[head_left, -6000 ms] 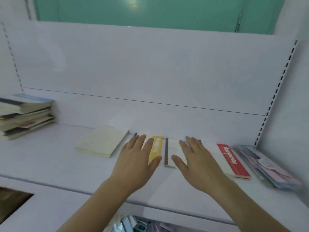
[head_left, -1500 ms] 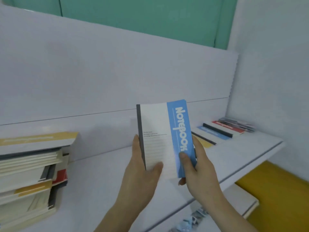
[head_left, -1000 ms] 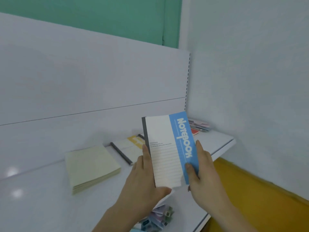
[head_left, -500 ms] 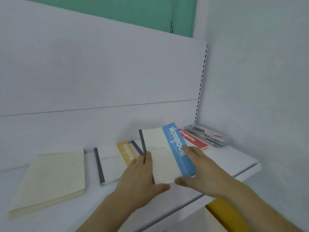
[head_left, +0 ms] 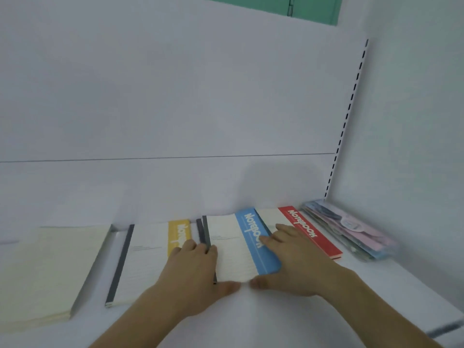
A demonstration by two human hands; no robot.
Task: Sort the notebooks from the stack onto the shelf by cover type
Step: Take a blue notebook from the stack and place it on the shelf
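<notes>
The shelf [head_left: 313,297] lay bare along its front edge, with open room above the whole row up the back panel [head_left: 200,96]. Along the back ran a cream pad [head_left: 45,267], a yellow notebook [head_left: 148,257], a blue notebook [head_left: 241,247], a red notebook [head_left: 308,229] and a plastic packet [head_left: 351,229] against the right wall [head_left: 414,121], side by side with narrow gaps. Both hands [head_left: 193,277] [head_left: 298,264] covered the blue notebook's near end.

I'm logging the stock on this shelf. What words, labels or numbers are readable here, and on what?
"Notebook": blue band of the blue-band notebook, partly under the right hand.
"Notebook": red band of the red-band notebook.
Yellow-band notebook: lettering partly under the left hand, not fully readable.
Small print on the white covers: too blurred to read.
</notes>
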